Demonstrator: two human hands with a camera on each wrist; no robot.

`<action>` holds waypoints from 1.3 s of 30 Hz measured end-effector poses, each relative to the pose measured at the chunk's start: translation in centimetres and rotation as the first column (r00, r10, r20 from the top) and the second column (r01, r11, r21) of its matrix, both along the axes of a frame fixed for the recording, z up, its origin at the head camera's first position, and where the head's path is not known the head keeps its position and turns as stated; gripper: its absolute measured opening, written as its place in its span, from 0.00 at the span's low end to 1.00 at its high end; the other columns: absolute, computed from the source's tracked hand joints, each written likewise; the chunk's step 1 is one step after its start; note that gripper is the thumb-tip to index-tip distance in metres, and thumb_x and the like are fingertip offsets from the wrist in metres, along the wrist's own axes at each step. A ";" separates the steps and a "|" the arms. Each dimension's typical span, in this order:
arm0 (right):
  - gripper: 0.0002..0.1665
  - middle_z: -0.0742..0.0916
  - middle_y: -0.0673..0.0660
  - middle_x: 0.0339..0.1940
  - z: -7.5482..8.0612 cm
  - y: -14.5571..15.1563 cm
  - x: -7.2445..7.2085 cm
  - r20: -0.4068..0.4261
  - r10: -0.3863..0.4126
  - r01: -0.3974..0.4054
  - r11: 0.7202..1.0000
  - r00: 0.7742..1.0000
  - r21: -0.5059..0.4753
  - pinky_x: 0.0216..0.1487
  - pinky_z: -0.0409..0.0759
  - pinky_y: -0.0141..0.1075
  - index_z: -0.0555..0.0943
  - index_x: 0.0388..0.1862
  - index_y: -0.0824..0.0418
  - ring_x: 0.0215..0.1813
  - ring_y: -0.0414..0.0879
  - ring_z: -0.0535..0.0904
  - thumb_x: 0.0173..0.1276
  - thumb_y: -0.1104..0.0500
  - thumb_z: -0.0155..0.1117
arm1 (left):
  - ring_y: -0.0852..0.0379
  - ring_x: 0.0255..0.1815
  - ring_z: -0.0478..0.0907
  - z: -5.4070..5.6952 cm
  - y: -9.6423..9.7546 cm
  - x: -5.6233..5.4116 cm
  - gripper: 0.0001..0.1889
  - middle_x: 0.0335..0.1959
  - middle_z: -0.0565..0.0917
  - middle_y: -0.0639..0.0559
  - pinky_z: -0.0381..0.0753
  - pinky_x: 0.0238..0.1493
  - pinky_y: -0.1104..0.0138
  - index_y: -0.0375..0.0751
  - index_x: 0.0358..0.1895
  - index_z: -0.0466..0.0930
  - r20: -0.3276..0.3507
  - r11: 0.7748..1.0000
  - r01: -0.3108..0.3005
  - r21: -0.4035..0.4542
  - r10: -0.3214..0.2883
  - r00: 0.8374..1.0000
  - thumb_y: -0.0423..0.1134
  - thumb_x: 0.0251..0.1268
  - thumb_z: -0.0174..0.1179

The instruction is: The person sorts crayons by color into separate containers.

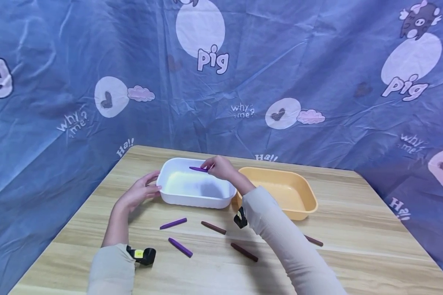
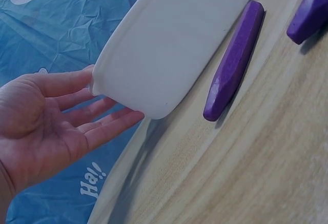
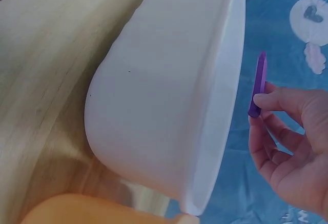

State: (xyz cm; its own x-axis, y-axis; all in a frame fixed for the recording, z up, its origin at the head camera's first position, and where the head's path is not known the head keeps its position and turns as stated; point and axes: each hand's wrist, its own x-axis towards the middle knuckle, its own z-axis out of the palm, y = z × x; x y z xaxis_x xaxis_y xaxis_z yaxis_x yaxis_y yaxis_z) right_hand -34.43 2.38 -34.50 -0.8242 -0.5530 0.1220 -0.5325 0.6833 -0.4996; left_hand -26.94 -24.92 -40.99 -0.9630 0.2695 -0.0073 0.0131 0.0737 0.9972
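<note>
Between thumb and fingers my right hand [image 1: 221, 168] pinches a purple crayon [image 3: 259, 83], held over the white bin [image 1: 195, 200]. My left hand [image 1: 143, 190] touches the left end of that bin, its fingers fairly straight along the wall and rim, as the left wrist view shows. No crayon shows on the visible part of the white bin's floor. In front of it on the table lie two more purple crayons, the nearer crayon [image 1: 180, 247] and the farther crayon [image 1: 173, 223].
A yellow bin [image 1: 280, 192] stands right beside the white one, partly behind my right arm. Brown crayons lie on the wooden table [image 1: 96, 205]: one brown crayon [image 1: 213, 228] at centre, a darker crayon [image 1: 244, 252] nearer, another crayon [image 1: 313, 240] by my right sleeve. Blue printed cloth [image 1: 206, 123] hangs behind.
</note>
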 end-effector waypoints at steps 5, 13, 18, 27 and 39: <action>0.16 0.85 0.56 0.34 -1.1 -0.4 -1.1 0.048 -0.030 0.030 1.000 0.998 -0.002 0.31 0.76 0.28 0.85 0.40 0.63 0.35 0.45 0.77 0.55 0.75 0.60 | 0.48 0.49 0.74 0.1 0.2 0.0 0.36 0.66 0.49 0.26 0.71 0.56 0.56 0.25 0.69 0.38 0.006 1.000 0.001 0.011 -0.001 1.000 0.24 0.64 0.48; 0.15 0.86 0.57 0.32 -3.5 -0.8 -1.8 0.032 -0.026 0.025 0.999 0.999 0.036 0.34 0.73 0.26 0.85 0.39 0.65 0.35 0.45 0.78 0.53 0.76 0.61 | 0.39 0.53 0.70 0.0 0.3 -0.1 0.35 0.67 0.49 0.26 0.71 0.56 0.56 0.25 0.69 0.38 0.007 1.000 -0.014 0.010 0.014 1.000 0.24 0.64 0.48; 0.15 0.86 0.61 0.35 -4.6 -0.9 -1.6 0.050 -0.048 0.044 0.997 0.998 0.062 0.36 0.75 0.30 0.85 0.38 0.66 0.39 0.51 0.79 0.53 0.77 0.60 | 0.32 0.57 0.65 0.0 0.3 -0.1 0.35 0.67 0.49 0.26 0.70 0.57 0.55 0.25 0.69 0.38 0.010 1.000 -0.012 0.012 0.012 1.000 0.24 0.64 0.48; 0.21 0.85 0.51 0.26 -12.8 0.2 -8.4 -0.057 0.031 -0.028 0.999 0.998 0.047 0.31 0.74 0.31 0.87 0.33 0.51 0.30 0.41 0.78 0.47 0.73 0.59 | 0.32 0.57 0.65 0.1 0.1 -0.2 0.35 0.67 0.49 0.26 0.72 0.56 0.57 0.26 0.70 0.38 0.009 1.000 -0.018 0.001 0.018 1.000 0.24 0.64 0.48; 0.14 0.85 0.60 0.34 -4.2 -0.5 0.4 0.032 -0.046 0.044 0.997 0.998 0.068 0.35 0.74 0.26 0.84 0.40 0.67 0.39 0.49 0.79 0.57 0.75 0.59 | 0.31 0.58 0.64 0.1 0.1 -0.2 0.34 0.67 0.49 0.27 0.72 0.55 0.57 0.24 0.69 0.39 0.010 1.000 -0.018 0.013 0.018 1.000 0.24 0.64 0.47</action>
